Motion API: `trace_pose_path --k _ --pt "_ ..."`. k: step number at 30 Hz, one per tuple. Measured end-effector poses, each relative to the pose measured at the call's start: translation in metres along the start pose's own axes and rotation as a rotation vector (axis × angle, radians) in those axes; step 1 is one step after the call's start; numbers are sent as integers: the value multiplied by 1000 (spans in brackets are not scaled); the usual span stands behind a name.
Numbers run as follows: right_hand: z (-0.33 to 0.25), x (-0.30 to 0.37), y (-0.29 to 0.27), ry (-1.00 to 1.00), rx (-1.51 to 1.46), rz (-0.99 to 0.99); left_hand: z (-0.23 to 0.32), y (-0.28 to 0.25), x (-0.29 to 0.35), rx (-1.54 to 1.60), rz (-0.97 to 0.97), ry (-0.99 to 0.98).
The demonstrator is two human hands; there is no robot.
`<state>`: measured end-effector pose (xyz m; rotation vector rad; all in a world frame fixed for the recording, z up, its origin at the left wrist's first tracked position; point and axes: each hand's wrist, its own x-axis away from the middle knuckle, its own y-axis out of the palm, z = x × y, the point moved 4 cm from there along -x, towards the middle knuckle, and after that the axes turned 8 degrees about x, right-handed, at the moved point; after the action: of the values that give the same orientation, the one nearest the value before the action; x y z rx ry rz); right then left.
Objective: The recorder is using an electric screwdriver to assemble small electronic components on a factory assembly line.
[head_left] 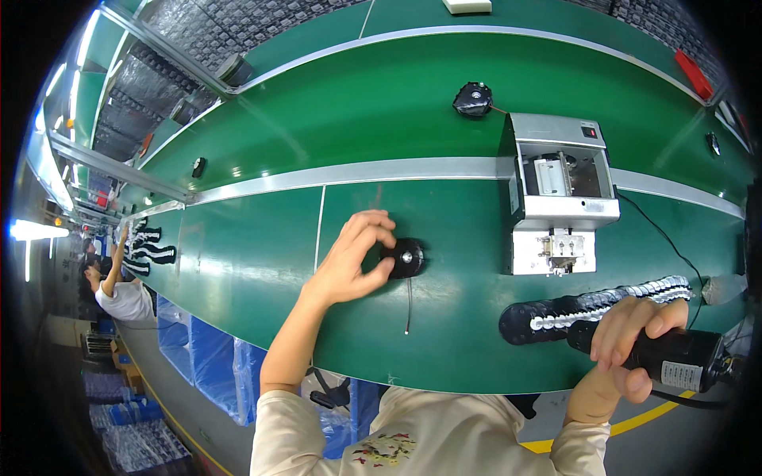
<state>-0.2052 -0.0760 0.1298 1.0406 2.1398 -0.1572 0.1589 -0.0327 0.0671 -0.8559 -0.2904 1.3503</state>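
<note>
My left hand [355, 258] is curled around the left edge of a small black round part [410, 259] lying on the green bench. The thumb and fingertips close on its side, and a light metallic spot shows at its centre. A thin dark lead [409, 305] runs from the part toward me. At the right, my right hand [635, 333] wraps round a black cylindrical power screwdriver [679, 357] with a pale label; its tip is hard to make out. Just beyond that hand lies a long row of stacked black-and-white round parts [548, 321].
A grey metal machine [563, 208] stands beyond the row, its cable [663, 234] trailing right. Another black part [474, 101] with a reddish wire rests on the green conveyor belt [365, 103]. A metal rail [349, 170] separates belt and bench. Another person [123, 293] works far left.
</note>
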Motion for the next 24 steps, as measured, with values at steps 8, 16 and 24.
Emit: trace_pose_path --k 8,16,24 --pt "-4 -4 3 58 -3 -4 27 53 0 88 -131 131" --pt "-5 -5 3 75 -3 -36 95 133 -1 245 -179 299" --pt "-4 -10 8 44 20 109 102 143 -5 139 -178 340"
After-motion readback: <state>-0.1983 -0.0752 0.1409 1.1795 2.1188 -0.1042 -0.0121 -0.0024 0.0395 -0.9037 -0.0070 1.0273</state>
